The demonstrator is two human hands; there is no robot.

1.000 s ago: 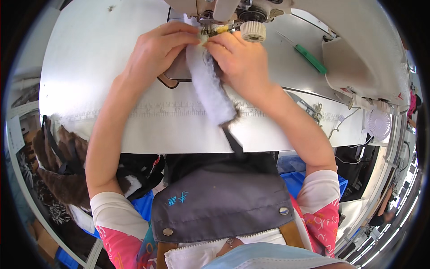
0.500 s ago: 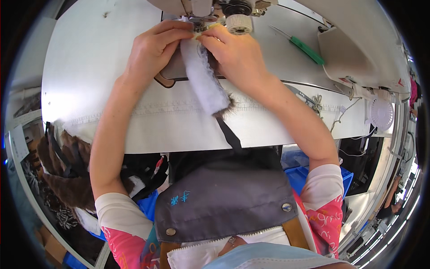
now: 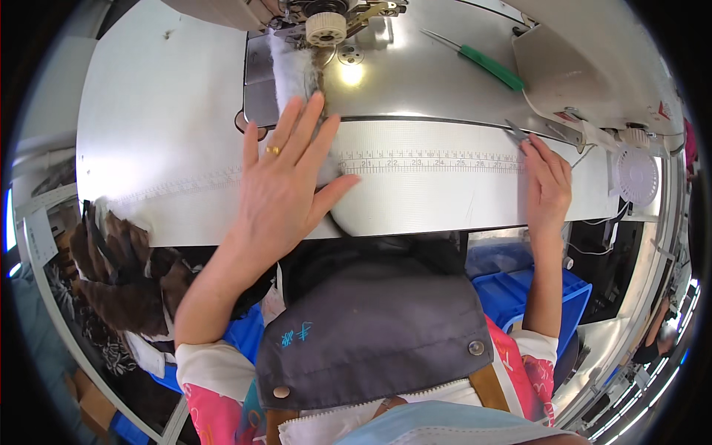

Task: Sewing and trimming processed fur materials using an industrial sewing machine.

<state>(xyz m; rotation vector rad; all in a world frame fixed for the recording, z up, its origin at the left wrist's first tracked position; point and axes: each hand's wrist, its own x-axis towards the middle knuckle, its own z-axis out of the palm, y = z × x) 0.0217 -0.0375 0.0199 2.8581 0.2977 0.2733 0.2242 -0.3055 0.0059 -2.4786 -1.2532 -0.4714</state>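
Left of centre in the frame, the left hand [image 3: 280, 178] lies flat with fingers spread over the white fleecy strip [image 3: 291, 70], which reaches up beneath the sewing machine [image 3: 593, 78], while at right the right hand's [image 3: 547, 182] fingers grasp metal snips [image 3: 515, 129].

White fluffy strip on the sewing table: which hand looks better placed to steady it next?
Probably the left hand: it lies spread over the strip, while the right hand is well off to the side, holding a pointed metal tool.
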